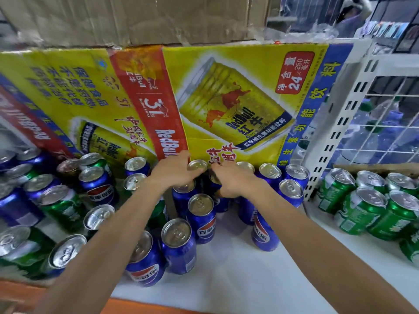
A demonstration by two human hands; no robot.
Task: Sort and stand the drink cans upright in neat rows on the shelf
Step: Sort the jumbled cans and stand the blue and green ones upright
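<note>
Both of my arms reach to the back of the white shelf (238, 264). My left hand (172, 171) grips an upright can (197, 166) by its silver top, close against the yellow Red Bull carton (226, 98). My right hand (233, 182) curls around another can (215, 177) just beside it; that can is mostly hidden. Blue Pepsi cans (201, 214) stand upright in loose rows around and in front of my hands. Green cans (61, 207) mix with blue ones on the left.
A white perforated divider (335, 123) with a wire grid closes the right side. Beyond it stand several green cans (362, 211), with water bottles (374, 132) behind the grid. A plain brown carton (136, 19) lies on top of the yellow one. An orange edge (140, 307) runs along the shelf front.
</note>
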